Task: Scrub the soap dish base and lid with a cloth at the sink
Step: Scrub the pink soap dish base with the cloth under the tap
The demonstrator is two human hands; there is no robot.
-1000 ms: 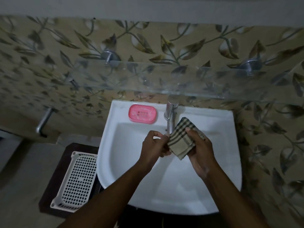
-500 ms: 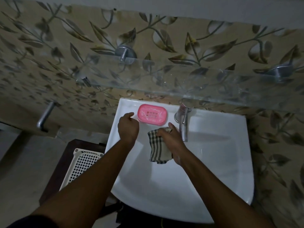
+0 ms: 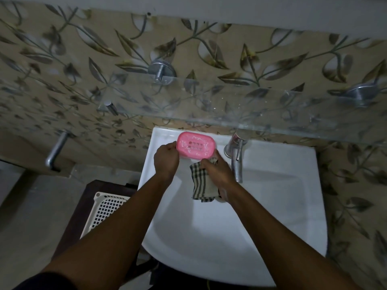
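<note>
A pink soap dish with its lid on sits at the back left of the white sink, on the rim. My left hand grips the dish's left end, thumb on its edge. My right hand holds a checked cloth, which hangs down over the basin; its fingertips touch the dish's front right corner. I cannot tell base from lid here.
A metal tap stands just right of my right hand. A glass shelf on metal brackets juts out above the sink's back. A white perforated basket lies on a dark stand at lower left. A metal pipe sticks from the wall.
Both hands moved from the tap area to the back left of the sink. My left hand has closed on the soap dish, and my right hand brought the cloth up to it.
</note>
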